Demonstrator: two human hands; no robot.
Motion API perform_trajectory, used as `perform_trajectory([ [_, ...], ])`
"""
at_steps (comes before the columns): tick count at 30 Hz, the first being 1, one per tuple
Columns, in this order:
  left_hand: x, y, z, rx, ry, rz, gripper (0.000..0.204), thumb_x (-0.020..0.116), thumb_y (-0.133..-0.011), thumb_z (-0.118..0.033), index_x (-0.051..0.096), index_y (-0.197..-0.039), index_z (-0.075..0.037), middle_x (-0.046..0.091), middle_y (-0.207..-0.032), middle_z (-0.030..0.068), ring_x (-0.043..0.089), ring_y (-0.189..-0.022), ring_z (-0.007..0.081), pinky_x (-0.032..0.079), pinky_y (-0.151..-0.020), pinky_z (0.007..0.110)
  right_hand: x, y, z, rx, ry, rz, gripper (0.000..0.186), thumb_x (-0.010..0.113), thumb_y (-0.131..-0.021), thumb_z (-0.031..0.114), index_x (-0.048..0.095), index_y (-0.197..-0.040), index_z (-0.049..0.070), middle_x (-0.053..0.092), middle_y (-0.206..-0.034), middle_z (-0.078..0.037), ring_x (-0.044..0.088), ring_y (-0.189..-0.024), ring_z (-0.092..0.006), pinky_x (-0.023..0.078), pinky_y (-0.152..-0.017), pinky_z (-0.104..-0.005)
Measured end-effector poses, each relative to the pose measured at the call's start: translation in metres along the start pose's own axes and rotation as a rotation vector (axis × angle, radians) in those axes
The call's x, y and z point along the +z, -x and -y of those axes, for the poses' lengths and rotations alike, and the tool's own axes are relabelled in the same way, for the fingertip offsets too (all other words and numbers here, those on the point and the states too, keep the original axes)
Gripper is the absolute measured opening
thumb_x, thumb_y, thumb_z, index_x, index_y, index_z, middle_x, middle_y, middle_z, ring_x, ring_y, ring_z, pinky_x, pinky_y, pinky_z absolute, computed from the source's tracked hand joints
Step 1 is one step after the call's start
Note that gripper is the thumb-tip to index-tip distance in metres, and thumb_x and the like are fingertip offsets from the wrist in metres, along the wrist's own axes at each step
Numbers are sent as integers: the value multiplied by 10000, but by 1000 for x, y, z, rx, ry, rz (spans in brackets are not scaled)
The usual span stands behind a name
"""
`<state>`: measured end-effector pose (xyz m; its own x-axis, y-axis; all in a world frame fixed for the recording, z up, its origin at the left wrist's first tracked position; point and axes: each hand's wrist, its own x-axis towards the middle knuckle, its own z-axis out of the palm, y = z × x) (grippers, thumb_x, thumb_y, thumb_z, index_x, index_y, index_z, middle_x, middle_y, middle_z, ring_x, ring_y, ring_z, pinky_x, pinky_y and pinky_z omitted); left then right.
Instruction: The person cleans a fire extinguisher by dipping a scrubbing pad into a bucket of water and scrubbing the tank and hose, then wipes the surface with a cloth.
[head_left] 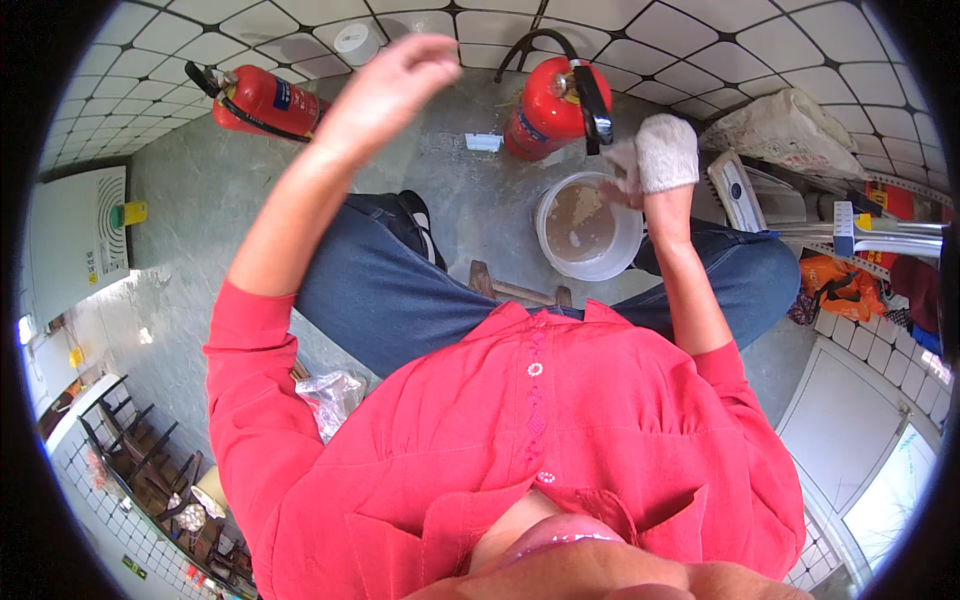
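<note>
My left hand (415, 68) is raised at the upper middle, slightly blurred, with its fingers loosely bent and apart. Nothing shows in it. It hangs between two red fire extinguishers. One extinguisher (265, 100) is at the left, partly behind my forearm; the other extinguisher (540, 120) stands to the right of the hand. White fabric (668, 150) covers my right hand (660, 158) up to the wrist; whether it is a glove or a cloth I cannot tell, and the fingers are hidden. This hand is over the right rim of a clear plastic bucket (548, 250) holding cloudy water.
A white tub (357, 42) sits by the tiled wall. On the grey floor lies a small pale blue-white piece (484, 142). To the right are a whitish sack (785, 130), metal-handled tools (850, 232) and an orange bag (845, 285). Clear plastic (332, 398) is at the left.
</note>
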<state>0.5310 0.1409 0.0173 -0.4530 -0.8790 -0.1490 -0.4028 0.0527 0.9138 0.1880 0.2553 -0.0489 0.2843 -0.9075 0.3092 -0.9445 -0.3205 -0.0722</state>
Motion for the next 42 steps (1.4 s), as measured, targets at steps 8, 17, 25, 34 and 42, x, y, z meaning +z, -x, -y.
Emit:
perform_trajectory([
  [8,124,-36,30,57,-236,-103,662,640,-826,-231,436,-1409,9,506,-1401,226,505,-1294,354,414,-1071,405,87,-90,-44,18,224,252,130,595,-813,117,703,-865,65,693,-929,-199,663,-875,-361,523,-775,-437],
  [17,158,-62,43,149,-336,-134,651,691,-846,-249,452,-1406,-17,560,-1325,228,540,-1235,373,428,-1034,414,167,-74,-42,422,-797,-199,535,633,-883,438,579,-1237,40,641,-1163,-225,595,-1079,-406,462,-942,-482],
  [25,169,-71,59,163,-304,-235,441,623,-879,-153,573,-1314,-103,639,-1194,171,626,-1071,335,486,-922,390,134,11,60,728,-907,-558,558,688,-867,224,460,-1335,24,548,-1276,-219,517,-1154,-393,408,-1003,-460],
  [34,153,-78,58,207,-268,-143,415,584,-869,-113,600,-1283,-87,654,-1099,147,633,-922,255,496,-859,352,89,27,21,582,-652,-220,361,672,-836,169,570,-1104,-50,643,-1065,-299,636,-1013,-414,509,-845,-475],
  [42,129,-84,57,258,-405,-22,409,597,-907,-155,574,-1312,-96,630,-1243,147,615,-1134,302,464,-977,368,98,-25,-14,469,-728,-371,335,576,-901,267,598,-1112,6,627,-1104,-284,618,-1003,-459,498,-857,-504],
])
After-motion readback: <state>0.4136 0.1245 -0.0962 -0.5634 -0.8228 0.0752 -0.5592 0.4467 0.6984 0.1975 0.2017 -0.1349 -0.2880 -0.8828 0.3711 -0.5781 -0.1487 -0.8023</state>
